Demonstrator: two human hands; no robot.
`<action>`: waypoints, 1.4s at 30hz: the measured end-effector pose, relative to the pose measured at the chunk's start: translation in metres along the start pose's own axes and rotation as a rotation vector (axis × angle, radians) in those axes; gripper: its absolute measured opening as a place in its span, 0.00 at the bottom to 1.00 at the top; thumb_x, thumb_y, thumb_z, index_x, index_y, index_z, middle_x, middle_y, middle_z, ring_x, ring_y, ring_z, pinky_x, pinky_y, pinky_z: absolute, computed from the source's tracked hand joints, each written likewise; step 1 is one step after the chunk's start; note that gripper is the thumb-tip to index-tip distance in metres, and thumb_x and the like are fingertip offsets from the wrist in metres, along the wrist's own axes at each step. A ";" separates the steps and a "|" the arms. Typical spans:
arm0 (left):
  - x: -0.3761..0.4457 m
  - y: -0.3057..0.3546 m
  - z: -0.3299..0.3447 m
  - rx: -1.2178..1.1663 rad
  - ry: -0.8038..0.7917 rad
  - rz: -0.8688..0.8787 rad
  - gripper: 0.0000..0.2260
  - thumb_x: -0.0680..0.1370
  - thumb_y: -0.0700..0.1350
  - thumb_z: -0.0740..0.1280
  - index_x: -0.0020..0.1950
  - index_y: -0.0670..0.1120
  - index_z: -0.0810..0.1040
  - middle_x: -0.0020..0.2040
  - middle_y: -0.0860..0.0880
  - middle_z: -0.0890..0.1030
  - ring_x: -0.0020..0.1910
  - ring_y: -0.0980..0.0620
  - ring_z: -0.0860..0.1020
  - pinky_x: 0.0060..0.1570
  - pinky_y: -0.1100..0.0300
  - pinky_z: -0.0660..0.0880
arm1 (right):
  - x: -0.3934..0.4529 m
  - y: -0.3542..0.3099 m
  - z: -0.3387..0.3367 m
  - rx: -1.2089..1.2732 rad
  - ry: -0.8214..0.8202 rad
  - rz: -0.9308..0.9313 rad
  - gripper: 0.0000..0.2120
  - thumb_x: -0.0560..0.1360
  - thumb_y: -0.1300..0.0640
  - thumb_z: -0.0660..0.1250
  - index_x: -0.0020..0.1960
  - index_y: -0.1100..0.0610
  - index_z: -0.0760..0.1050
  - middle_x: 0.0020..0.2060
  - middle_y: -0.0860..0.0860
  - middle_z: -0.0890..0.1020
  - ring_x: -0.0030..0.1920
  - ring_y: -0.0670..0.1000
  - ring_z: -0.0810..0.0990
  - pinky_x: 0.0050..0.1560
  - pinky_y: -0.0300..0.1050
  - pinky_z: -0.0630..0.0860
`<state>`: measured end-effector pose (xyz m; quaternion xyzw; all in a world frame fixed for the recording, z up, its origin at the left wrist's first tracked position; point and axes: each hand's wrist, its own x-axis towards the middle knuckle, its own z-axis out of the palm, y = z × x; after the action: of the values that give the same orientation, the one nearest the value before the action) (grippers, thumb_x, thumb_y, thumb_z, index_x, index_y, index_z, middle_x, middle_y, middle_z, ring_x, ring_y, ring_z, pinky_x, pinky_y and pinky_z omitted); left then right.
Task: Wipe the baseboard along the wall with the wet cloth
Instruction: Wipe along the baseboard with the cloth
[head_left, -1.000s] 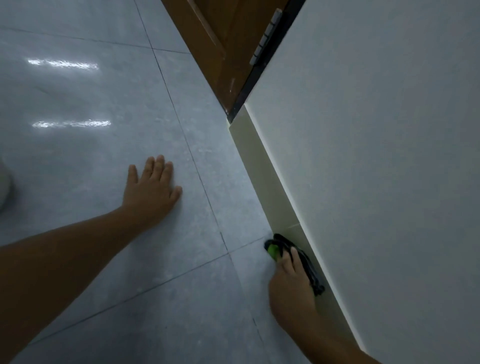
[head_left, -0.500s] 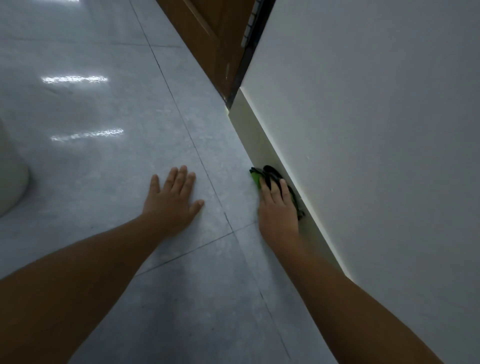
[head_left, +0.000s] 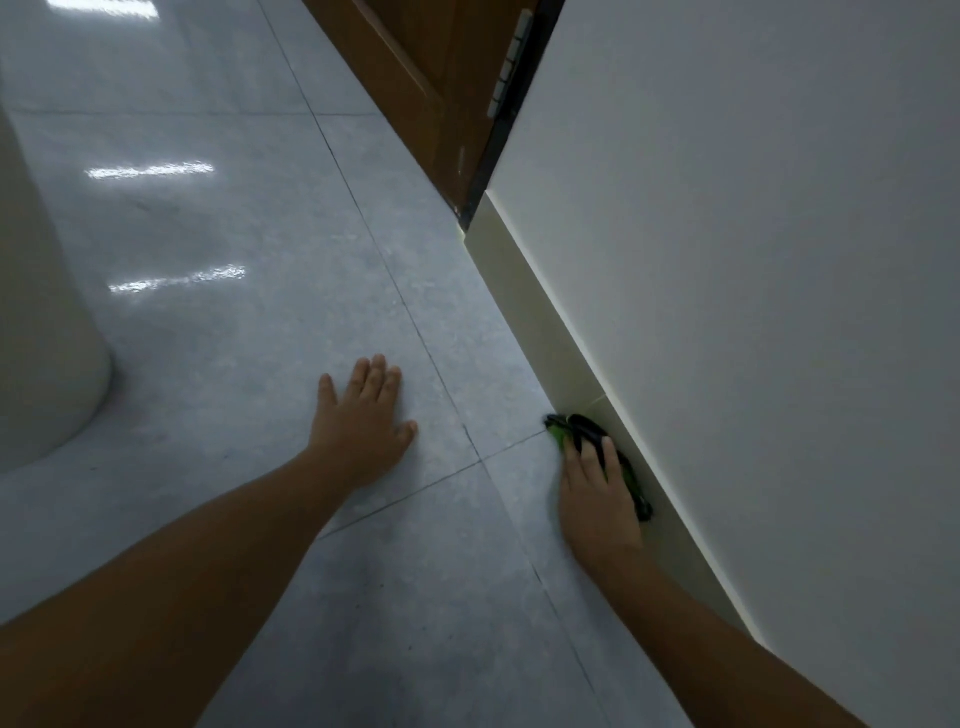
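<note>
A cream baseboard (head_left: 524, 291) runs along the foot of the white wall (head_left: 753, 260), from the door frame toward me. A dark cloth with green patches (head_left: 582, 428) is pressed flat against the baseboard, near a joint in it. My right hand (head_left: 597, 499) lies over the cloth with fingers extended, holding it against the board; most of the cloth is hidden under the hand. My left hand (head_left: 363, 415) rests palm down on the grey tiled floor, fingers spread, about a hand's width left of the cloth.
A brown wooden door (head_left: 431, 88) with a dark frame (head_left: 498, 150) stands at the far end of the baseboard. A pale rounded object (head_left: 41, 338) stands on the floor at the left edge. Grey floor tiles (head_left: 234, 234) stretch ahead, glossy with light reflections.
My right hand slid the cloth along the baseboard away from me, then back toward me. My left hand stayed planted on the floor. The view shifted slightly.
</note>
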<state>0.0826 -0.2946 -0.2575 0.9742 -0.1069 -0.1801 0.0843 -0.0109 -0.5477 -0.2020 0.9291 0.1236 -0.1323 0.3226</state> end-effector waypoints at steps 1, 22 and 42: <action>0.000 0.001 0.003 -0.023 0.030 -0.009 0.32 0.80 0.59 0.48 0.77 0.45 0.42 0.79 0.45 0.42 0.77 0.48 0.41 0.72 0.39 0.43 | 0.017 -0.001 -0.005 0.000 0.028 -0.007 0.24 0.80 0.62 0.47 0.74 0.68 0.53 0.76 0.64 0.51 0.75 0.64 0.48 0.67 0.63 0.31; -0.015 0.027 0.033 0.007 0.101 0.172 0.39 0.68 0.63 0.29 0.77 0.47 0.39 0.78 0.48 0.40 0.76 0.52 0.38 0.71 0.44 0.34 | -0.016 -0.002 0.047 0.199 0.044 0.134 0.28 0.70 0.63 0.46 0.65 0.69 0.70 0.64 0.63 0.75 0.62 0.64 0.74 0.73 0.56 0.39; -0.006 0.020 0.038 -0.010 0.295 0.184 0.34 0.78 0.63 0.43 0.75 0.42 0.61 0.75 0.45 0.62 0.74 0.47 0.59 0.70 0.43 0.48 | -0.009 -0.035 0.042 0.451 0.166 0.587 0.30 0.72 0.60 0.49 0.73 0.61 0.63 0.69 0.56 0.72 0.64 0.61 0.67 0.72 0.61 0.46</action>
<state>0.0596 -0.3176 -0.2866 0.9757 -0.1813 -0.0274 0.1200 -0.0368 -0.5488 -0.2508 0.9802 -0.1543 0.0175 0.1232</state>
